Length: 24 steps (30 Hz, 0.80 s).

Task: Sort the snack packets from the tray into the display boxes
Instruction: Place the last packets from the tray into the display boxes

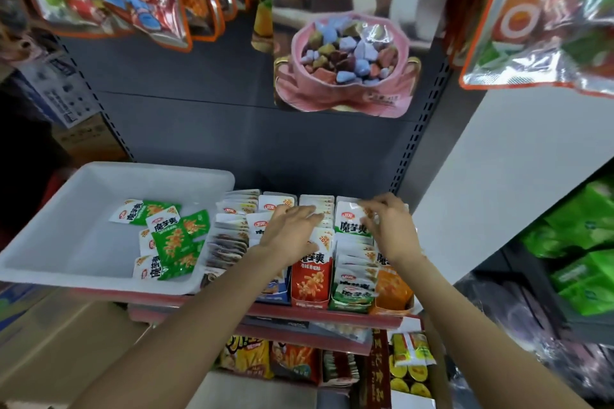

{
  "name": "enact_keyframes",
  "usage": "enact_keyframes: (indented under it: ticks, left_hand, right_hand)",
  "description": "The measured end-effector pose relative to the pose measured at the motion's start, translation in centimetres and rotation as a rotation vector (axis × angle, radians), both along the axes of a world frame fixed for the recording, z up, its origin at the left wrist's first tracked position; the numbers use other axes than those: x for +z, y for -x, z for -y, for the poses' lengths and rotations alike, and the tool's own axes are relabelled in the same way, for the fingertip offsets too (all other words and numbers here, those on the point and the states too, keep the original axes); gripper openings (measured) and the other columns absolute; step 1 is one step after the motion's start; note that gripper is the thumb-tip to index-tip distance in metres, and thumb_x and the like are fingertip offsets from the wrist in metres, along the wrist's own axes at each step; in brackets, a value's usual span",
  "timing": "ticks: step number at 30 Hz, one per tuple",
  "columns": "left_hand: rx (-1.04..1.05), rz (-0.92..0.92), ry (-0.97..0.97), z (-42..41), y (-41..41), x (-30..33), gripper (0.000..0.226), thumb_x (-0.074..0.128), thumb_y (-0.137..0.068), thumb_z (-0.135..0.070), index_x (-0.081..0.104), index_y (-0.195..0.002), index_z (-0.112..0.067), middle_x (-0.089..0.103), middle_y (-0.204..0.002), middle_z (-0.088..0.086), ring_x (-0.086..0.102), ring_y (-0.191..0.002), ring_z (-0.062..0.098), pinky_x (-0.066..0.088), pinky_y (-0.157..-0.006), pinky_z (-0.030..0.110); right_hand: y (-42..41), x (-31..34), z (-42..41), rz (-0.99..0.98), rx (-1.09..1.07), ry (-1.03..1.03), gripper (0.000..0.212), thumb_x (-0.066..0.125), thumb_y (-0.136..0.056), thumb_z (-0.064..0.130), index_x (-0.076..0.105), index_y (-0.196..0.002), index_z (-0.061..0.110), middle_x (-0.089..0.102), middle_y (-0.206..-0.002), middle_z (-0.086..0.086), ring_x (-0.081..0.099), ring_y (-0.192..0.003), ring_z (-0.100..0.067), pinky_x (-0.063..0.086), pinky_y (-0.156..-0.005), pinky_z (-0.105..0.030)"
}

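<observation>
While green packets [169,236] wait in the tray [66,236], both hands tidy boxed rows: left hand [292,229] flat-fingered, right hand [388,226] apparently pinching a packet [352,221]. Next, probably, another green packet.

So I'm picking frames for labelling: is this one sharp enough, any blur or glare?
Head view: the right hand is motion-smeared at the fingers; the left hand is sharper; green packets in the white tray read clearly; foil bags up top show glare and blur; wide-angle bending at edges.
</observation>
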<state>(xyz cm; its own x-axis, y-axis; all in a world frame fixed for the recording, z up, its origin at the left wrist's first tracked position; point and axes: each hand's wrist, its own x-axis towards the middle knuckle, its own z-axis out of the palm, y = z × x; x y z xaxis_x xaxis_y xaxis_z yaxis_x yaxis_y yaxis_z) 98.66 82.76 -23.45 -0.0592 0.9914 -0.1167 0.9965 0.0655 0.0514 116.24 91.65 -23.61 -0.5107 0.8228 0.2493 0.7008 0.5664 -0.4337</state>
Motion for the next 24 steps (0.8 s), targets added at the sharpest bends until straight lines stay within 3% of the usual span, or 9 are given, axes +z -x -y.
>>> enact_keyframes:
  ticks: [5,9,14,21,24]
  left_hand:
    - [0.004,0.0,-0.003,-0.1,0.0,0.0,0.068,0.055,-0.091,-0.04,0.023,-0.148,-0.024,0.017,-0.157,0.0,0.018,-0.143,0.017,0.01,-0.115,0.037]
    - [-0.002,0.06,-0.03,0.1,0.1,0.2,0.063,0.055,-0.092,-0.034,0.027,-0.147,-0.023,0.023,-0.155,0.0,0.019,-0.142,0.016,0.01,-0.114,0.035]
    - [0.055,0.307,-0.264,1.4,0.8,0.9,0.045,0.048,-0.095,-0.025,0.041,-0.138,-0.022,0.04,-0.142,-0.004,0.03,-0.133,0.013,0.02,-0.108,0.029]
    - [0.311,0.499,-0.598,7.0,7.5,1.2,0.02,0.058,-0.088,-0.011,0.063,-0.107,-0.01,0.063,-0.102,0.005,0.056,-0.097,0.02,0.048,-0.086,0.036]
    - [0.496,0.588,-0.614,9.6,12.1,0.7,0.018,0.059,-0.088,-0.007,0.064,-0.105,-0.008,0.064,-0.1,0.006,0.058,-0.09,0.021,0.048,-0.077,0.025]
  right_hand:
    - [-0.2,-1.0,0.1,0.238,0.043,0.105,0.035,0.061,-0.09,0.015,0.061,-0.124,0.016,0.054,-0.13,-0.004,0.052,-0.117,-0.022,0.042,-0.099,-0.03]
    - [0.0,-0.3,0.4,0.167,0.003,0.148,0.033,0.056,-0.093,0.019,0.06,-0.125,0.014,0.053,-0.131,-0.003,0.046,-0.122,-0.02,0.037,-0.102,-0.028]
    - [2.8,1.4,2.1,0.045,0.06,0.153,0.029,0.053,-0.094,0.014,0.061,-0.122,0.01,0.054,-0.125,-0.005,0.048,-0.118,-0.022,0.033,-0.098,-0.023]
    - [11.7,2.1,6.5,-0.029,0.257,0.194,0.029,0.048,-0.094,0.01,0.064,-0.118,0.012,0.056,-0.121,-0.005,0.047,-0.117,-0.019,0.031,-0.098,-0.018]
    - [16.7,2.1,9.1,0.006,0.313,0.149,0.029,0.051,-0.09,0.009,0.067,-0.113,0.012,0.061,-0.119,-0.006,0.05,-0.116,-0.023,0.036,-0.101,-0.027]
